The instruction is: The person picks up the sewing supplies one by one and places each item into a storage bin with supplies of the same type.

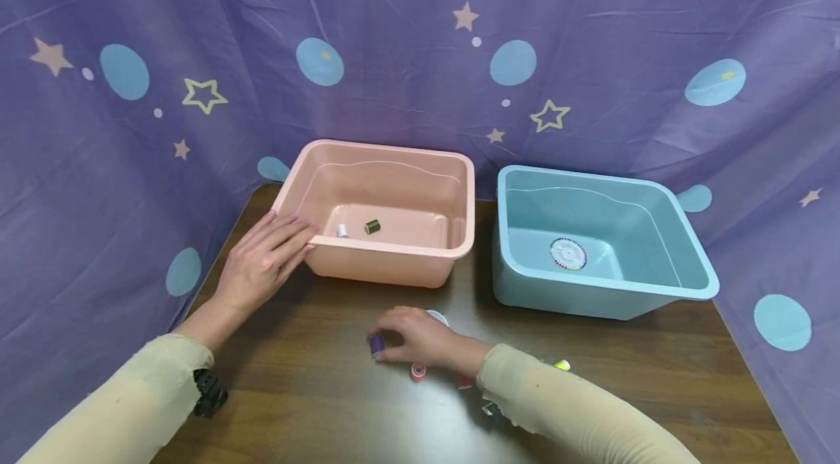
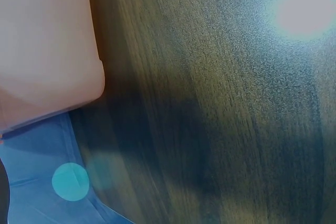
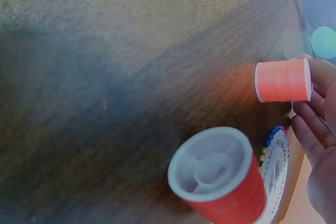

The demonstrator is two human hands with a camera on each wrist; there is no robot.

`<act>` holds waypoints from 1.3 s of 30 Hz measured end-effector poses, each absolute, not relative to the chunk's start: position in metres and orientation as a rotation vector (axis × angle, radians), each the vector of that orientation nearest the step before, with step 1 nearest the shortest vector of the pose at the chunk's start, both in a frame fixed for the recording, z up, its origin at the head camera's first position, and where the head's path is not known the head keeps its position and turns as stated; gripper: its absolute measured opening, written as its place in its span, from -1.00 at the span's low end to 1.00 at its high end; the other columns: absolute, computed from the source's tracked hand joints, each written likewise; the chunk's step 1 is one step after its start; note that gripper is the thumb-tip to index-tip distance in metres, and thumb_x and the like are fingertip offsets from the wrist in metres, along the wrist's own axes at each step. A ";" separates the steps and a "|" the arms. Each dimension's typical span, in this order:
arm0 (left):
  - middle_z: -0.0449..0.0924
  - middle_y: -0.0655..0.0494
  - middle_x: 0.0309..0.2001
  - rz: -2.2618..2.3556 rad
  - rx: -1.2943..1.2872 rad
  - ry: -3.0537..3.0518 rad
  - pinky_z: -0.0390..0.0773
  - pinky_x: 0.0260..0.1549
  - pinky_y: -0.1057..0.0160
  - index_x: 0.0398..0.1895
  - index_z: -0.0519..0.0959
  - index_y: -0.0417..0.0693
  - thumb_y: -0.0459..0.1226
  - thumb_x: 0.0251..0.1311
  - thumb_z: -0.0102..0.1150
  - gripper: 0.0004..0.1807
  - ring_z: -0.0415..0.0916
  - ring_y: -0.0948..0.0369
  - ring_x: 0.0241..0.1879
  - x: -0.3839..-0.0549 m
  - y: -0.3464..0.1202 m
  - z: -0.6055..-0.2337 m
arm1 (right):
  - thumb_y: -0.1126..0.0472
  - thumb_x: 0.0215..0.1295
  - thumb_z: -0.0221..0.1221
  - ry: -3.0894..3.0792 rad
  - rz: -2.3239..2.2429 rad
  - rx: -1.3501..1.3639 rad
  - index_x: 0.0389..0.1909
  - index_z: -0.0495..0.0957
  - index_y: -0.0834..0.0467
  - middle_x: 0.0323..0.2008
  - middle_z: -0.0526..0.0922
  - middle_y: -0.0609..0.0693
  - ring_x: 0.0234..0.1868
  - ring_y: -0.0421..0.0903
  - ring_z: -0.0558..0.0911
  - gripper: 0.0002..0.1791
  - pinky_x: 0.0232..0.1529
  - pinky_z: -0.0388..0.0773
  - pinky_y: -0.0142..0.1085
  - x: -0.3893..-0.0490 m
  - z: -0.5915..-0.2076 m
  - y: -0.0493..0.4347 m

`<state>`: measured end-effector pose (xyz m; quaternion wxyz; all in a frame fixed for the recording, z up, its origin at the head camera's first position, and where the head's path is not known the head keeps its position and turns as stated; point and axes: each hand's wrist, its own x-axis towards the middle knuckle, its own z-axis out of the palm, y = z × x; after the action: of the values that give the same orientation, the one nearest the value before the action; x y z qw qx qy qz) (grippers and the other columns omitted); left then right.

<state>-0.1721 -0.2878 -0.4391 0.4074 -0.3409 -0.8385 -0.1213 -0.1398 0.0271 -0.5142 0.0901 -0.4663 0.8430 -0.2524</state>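
Observation:
My left hand (image 1: 262, 263) rests with its fingers over the front left corner of the pink bin (image 1: 380, 251). Inside that bin lie a white thread spool (image 1: 342, 230) and a dark green thread spool (image 1: 372, 227). Low over the table, my right hand (image 1: 416, 336) pinches a purple thread spool (image 1: 376, 346) between thumb and fingertips. A coral-pink thread spool (image 3: 283, 81) and a red thread spool (image 3: 228, 182) stand close to this hand. Partly hidden behind the hand is a round pin wheel (image 1: 438, 317) with coloured bead heads.
A blue bin (image 1: 590, 295) stands to the right of the pink one, with another pin wheel (image 1: 568, 254) on its floor. A yellow spool (image 1: 562, 365) shows beside the right sleeve. Behind the wooden table (image 1: 315, 391) hangs a purple patterned curtain (image 1: 407, 99).

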 end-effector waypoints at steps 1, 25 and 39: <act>0.78 -0.17 0.06 -0.309 -0.860 -2.113 0.54 0.28 -0.30 0.20 0.74 -0.12 -0.05 0.66 0.02 -0.57 0.72 -0.22 0.11 -0.172 -0.288 -0.439 | -0.01 0.29 0.52 2.508 -0.752 -1.390 0.17 0.73 0.02 0.05 0.78 -0.12 0.09 -0.23 0.69 -0.53 0.22 0.55 -0.49 -0.140 -0.514 0.027; 0.78 -0.16 0.09 -0.309 -0.863 -2.140 0.53 0.29 -0.31 0.23 0.73 -0.10 -0.03 0.67 0.00 -0.55 0.71 -0.22 0.11 -0.171 -0.288 -0.437 | 0.18 0.23 0.56 2.393 -1.110 -1.359 0.09 0.75 0.17 -0.03 0.81 -0.05 -0.02 -0.17 0.77 -0.58 0.09 0.71 -0.38 -0.143 -0.479 0.036; 0.78 -0.15 0.09 -0.310 -0.861 -2.128 0.53 0.30 -0.29 0.22 0.73 -0.09 -0.04 0.65 0.04 -0.58 0.71 -0.19 0.12 -0.172 -0.289 -0.439 | 0.15 0.28 0.54 2.412 -1.147 -1.425 0.10 0.77 0.06 0.03 0.81 -0.12 0.10 -0.30 0.71 -0.62 0.19 0.64 -0.42 -0.146 -0.425 0.048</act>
<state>-0.1722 -0.2891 -0.4392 0.4008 -0.3406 -0.8416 -0.1226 -0.1456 0.0483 -0.4246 0.0572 -0.4701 0.7954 -0.3783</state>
